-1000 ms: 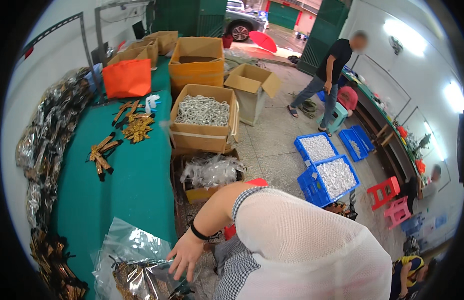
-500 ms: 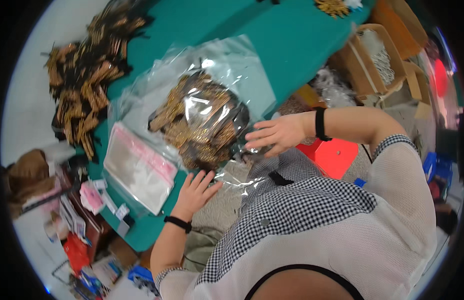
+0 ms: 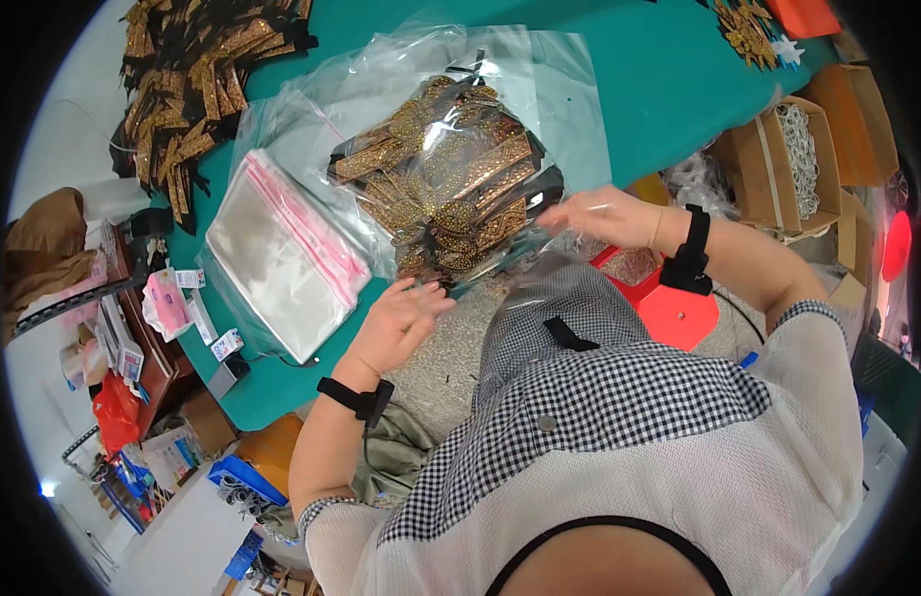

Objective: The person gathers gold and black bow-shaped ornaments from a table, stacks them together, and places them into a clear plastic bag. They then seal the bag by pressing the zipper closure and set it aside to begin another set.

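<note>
A clear plastic bag (image 3: 569, 109) lies on the green table, holding a thick bundle of black pieces covered in gold studs and bronze strips (image 3: 450, 179). My left hand (image 3: 396, 323) is at the near edge of the bag, fingers stretched toward the bundle's lower end and slightly bent. At the bag's right side, my right hand (image 3: 609, 217) reaches in with its fingers extended and close together, their tips touching the film. Neither hand is closed around anything I can see. A stack of flat clear bags with pink strips (image 3: 291, 258) lies left of the bundle.
More gold-and-black pieces (image 3: 197, 84) are heaped at the far left. Gold pieces (image 3: 743, 35) lie at the far right of the green table (image 3: 659, 89). Cardboard boxes (image 3: 753, 164), one with pale rings, stand beyond its right edge. A red stool (image 3: 679, 316) is below my right forearm.
The view has shifted, so the table sits higher and further right. My right hand's fingers have drawn together at the bag's side; my left hand stays by its near edge.
</note>
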A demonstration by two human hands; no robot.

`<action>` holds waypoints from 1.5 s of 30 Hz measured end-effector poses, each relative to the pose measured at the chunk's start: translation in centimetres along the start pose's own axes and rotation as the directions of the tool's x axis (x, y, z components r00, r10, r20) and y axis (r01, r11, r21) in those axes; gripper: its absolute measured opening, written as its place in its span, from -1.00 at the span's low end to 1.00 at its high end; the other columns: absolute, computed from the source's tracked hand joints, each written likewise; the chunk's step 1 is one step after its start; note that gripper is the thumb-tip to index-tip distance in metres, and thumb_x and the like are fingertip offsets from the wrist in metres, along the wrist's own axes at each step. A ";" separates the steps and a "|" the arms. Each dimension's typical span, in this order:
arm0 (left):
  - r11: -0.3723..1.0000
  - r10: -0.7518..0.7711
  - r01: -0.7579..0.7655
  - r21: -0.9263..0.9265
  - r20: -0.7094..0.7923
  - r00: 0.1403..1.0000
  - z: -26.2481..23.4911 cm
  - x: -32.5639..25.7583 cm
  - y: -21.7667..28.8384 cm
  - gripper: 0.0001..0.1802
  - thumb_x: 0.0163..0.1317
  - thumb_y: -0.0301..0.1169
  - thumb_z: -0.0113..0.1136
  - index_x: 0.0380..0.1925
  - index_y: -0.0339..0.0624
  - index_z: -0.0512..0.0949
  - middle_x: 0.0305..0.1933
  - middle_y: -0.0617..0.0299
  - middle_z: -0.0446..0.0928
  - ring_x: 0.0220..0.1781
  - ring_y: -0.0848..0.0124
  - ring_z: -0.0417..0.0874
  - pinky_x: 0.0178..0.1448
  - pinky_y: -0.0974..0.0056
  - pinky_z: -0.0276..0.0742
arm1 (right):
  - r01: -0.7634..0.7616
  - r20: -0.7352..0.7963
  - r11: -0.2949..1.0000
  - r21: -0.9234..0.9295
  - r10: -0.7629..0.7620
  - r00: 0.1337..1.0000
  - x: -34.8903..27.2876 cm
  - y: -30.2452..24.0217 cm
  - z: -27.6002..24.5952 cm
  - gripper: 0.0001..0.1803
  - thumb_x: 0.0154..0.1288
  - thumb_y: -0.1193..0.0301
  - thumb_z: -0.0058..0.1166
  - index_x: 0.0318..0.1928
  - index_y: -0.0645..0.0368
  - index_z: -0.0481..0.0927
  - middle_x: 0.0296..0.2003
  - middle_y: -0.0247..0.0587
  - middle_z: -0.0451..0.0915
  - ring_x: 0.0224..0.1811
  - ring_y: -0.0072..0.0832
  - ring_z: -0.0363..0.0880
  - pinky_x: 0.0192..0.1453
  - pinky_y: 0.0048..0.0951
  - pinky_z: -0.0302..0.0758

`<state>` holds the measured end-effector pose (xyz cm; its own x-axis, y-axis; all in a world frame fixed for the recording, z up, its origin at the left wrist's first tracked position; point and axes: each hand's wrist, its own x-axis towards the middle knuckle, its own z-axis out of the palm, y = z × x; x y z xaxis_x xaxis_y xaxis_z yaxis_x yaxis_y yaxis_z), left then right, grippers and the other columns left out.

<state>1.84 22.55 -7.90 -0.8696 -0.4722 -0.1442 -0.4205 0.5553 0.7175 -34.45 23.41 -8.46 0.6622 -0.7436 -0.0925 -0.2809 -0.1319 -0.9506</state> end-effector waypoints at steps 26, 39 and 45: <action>0.486 -0.600 0.074 -0.871 -0.271 0.753 1.7 -0.4 2.1 -0.37 0.39 -0.03 -0.46 0.22 -0.34 0.15 -0.36 0.02 0.60 -0.27 0.37 0.64 -0.19 0.37 0.54 | -0.046 -0.476 0.791 0.611 0.413 0.776 1.2 0.6 1.5 -0.66 0.38 0.25 -0.22 -0.22 0.28 0.50 -0.62 -0.30 0.50 -0.54 -0.56 0.51 -0.39 -0.57 0.46; 0.363 -0.893 0.136 -0.922 -0.303 0.334 4.1 6.5 -2.1 -0.55 0.37 -0.30 -0.23 0.18 -0.33 0.24 -0.45 0.29 0.50 -0.45 0.58 0.48 -0.44 0.45 0.35 | -0.267 -0.428 0.607 0.749 0.750 0.505 5.6 1.2 1.0 -0.70 0.28 0.26 -0.09 -0.49 0.22 0.42 -0.78 -0.31 0.36 -0.80 -0.56 0.32 -0.77 -0.52 0.24; 0.474 -0.828 0.753 -0.456 -0.521 0.205 2.5 8.2 -1.2 -0.64 0.17 -0.36 -0.04 -0.04 -0.26 0.43 -0.31 -0.11 0.57 -0.29 -0.05 0.58 -0.23 0.05 0.44 | -0.242 -0.501 0.604 0.759 0.780 0.376 6.3 2.4 0.9 -0.79 0.12 0.33 0.07 -0.40 0.22 0.42 -0.65 -0.36 0.36 -0.71 -0.57 0.34 -0.67 -0.50 0.27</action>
<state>-5.44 19.64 -11.65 0.3046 -0.9138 -0.2686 -0.7366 -0.4048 0.5419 -30.32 18.94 -11.63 -0.3182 -0.7104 -0.6278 0.1979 0.5979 -0.7768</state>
